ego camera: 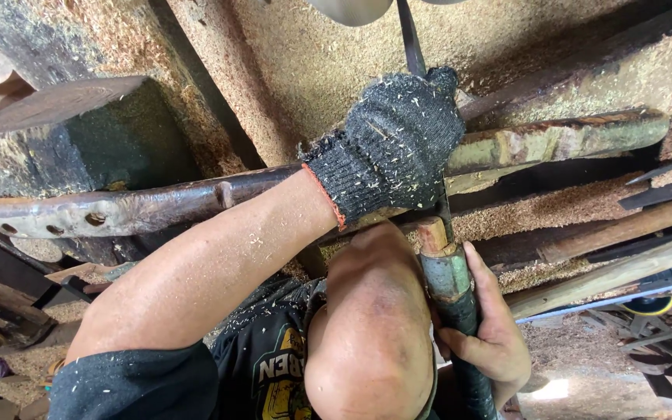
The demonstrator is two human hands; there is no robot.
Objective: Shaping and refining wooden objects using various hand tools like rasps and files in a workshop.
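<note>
My left hand [389,148], in a dark knitted glove flecked with sawdust, presses down on a long worn bar [134,208] that runs across the view, and covers the shaft of a long chisel. The chisel's dark blade [409,39] sticks out past the glove toward the top of the view. My bare right hand [493,336] grips the chisel's greenish, worn handle [446,281] lower down, next to my raised knee [371,327]. The bar has three holes at its left end and a greenish stretch [569,140] to the right.
Thick sawdust [313,62] covers the sloping surfaces behind the bar. A big dark wooden block [79,132] sits at the left. Wooden sticks and slats [624,229] lie at the right, with scraps and tools on the floor [655,342] below them.
</note>
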